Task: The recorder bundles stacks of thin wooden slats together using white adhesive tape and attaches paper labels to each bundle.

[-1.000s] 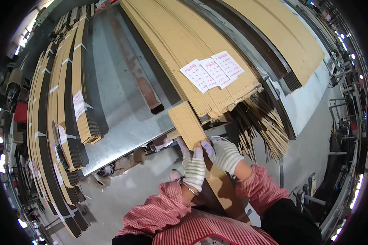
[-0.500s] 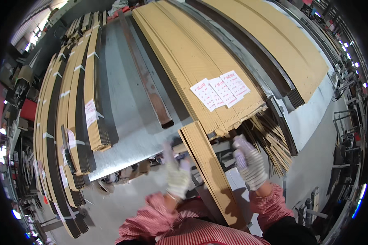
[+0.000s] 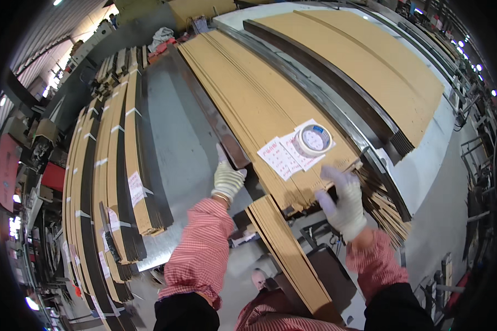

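My left hand (image 3: 228, 177), in a striped work glove, is at the near end of a long rusty metal bar (image 3: 221, 118). One finger stretches along the bar's left side, and the thumb lies apart by its end; I see no wrap around it. The bar lies against the left side of a tall stack of brown cardboard strips (image 3: 237, 94). White paper labels (image 3: 276, 157) rest on the stack's near end, with a tape roll (image 3: 313, 139) on them. My gloved right hand (image 3: 345, 204) hovers by that end, fingers spread, holding nothing.
A narrow cardboard bundle (image 3: 290, 254) slants from the stack's near end toward my body. Taped strip bundles (image 3: 132, 149) line the left of the metal table (image 3: 176, 110). Another cardboard stack (image 3: 359, 60) lies at the right, beside a dark metal channel (image 3: 331, 83). Thin strips (image 3: 384, 207) jut out beneath.
The rusty bar has shifted right, from mid-table to the stack's side, with my left hand now at its end. A tape roll now sits on the labels. My right hand stays near the stack.
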Available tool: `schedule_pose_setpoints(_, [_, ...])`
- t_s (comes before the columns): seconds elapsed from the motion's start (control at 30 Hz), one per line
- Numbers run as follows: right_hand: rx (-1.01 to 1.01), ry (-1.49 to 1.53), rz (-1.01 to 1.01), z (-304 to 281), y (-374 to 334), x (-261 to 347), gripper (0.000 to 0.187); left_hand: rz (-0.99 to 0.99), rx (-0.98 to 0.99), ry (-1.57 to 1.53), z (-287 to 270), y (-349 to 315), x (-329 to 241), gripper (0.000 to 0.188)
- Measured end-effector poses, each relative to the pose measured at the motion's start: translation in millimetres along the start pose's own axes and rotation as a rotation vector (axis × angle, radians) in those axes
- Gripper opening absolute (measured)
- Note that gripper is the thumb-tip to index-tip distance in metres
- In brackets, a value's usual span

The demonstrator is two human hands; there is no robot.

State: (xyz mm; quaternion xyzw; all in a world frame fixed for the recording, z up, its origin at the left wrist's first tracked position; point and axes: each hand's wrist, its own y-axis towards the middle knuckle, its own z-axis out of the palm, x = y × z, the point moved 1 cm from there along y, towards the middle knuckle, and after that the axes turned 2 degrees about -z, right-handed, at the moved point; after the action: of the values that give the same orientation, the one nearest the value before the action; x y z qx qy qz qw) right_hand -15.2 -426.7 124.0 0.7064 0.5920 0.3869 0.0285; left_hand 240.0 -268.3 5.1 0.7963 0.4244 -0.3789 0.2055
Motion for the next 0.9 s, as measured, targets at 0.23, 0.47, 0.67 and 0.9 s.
schedule_pose_setpoints(0.23, [0.498,0.382,0.429,26.4,-149.0,55.7,0.073,-0.167,0.118,-0.673,40.2,-216.3,-25.7,0.071])
schedule_pose_setpoints(0.47, [0.455,0.647,0.436,45.2,-109.7,94.0,0.079,-0.544,0.181,-1.083,39.0,-285.5,-30.3,0.054])
schedule_pose_setpoints(0.67, [0.758,0.285,0.578,59.9,-129.8,66.3,0.084,-0.475,0.095,-0.882,61.7,-322.0,-43.6,0.052])
schedule_pose_setpoints(0.9, [0.347,0.540,0.421,39.7,-129.2,89.1,0.081,-0.572,0.008,-1.311,52.6,-330.3,-57.2,0.055])
